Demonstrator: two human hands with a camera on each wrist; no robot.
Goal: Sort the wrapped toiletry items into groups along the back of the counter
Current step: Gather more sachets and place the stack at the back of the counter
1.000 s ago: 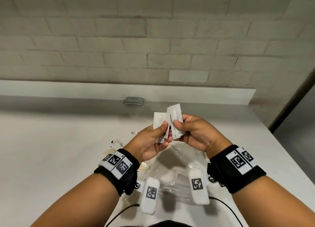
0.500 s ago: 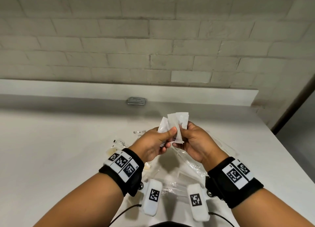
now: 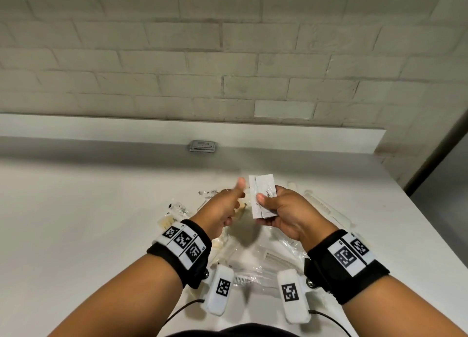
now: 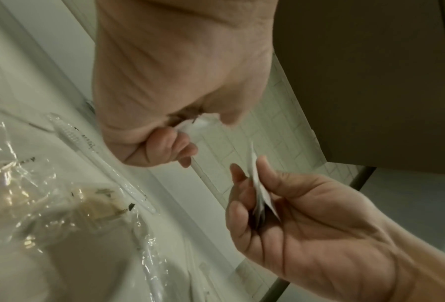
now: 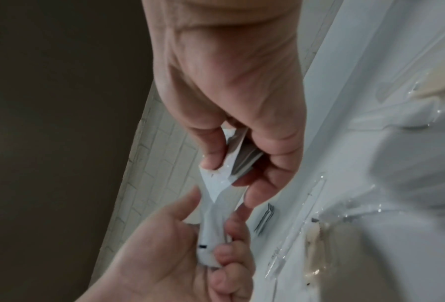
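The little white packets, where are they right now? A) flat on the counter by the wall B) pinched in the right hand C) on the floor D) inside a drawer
B: the right hand pinches the white packets between thumb and fingers, up above the counter.

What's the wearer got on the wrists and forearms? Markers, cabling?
Bare forearms, no sleeves. Each wrist carries a black strap and with white fiducial-tag panels. A white camera pod with one tag hangs under each wrist; a thin black cable trails from each.
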